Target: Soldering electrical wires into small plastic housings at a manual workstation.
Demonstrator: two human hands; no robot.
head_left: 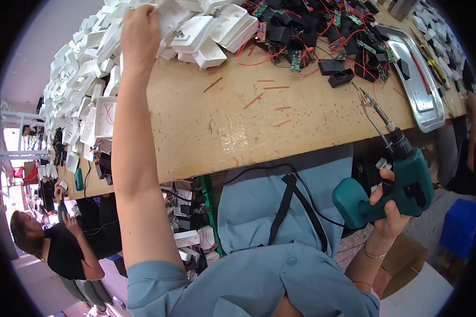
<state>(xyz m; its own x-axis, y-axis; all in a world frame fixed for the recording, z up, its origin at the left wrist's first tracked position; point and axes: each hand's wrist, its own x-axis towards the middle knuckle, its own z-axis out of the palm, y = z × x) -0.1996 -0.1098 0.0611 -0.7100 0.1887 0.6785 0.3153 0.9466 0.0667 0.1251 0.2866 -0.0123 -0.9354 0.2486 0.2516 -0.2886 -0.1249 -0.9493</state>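
You have one green pistol-shaped tool (pixel 415 182) in your right hand (pixel 392 219), the fingers wrapped around its handle. Your left hand (pixel 141 31) is up at the far left of the table (pixel 195 132), fingers bent, at the edge of the white casings (pixel 193 29); you cannot tell from this view whether they are closed on one. The casings are too many to count, heaped along the left and far side. At the far right of centre lies a tangle of black boxes (pixel 341 77), green circuit boards (pixel 295 61) and red wires (pixel 251 39), also past counting. At least six thin brown strips (pixel 254 100) lie scattered on the tabletop. One metal tray (pixel 426 103) sits at the right end; one blue bin (pixel 461 227) and one cardboard box (pixel 404 264) are below, to your right. One co-worker (pixel 71 238) is on your left.

Your tool is off the table's near edge at your right, only its slim metal tip reaching over the tabletop near the black boxes. The tip points away from you and leftward; the long axis of body and tip slants from near right to far left, while the handle runs leftward from the body, ending in a wide green foot.
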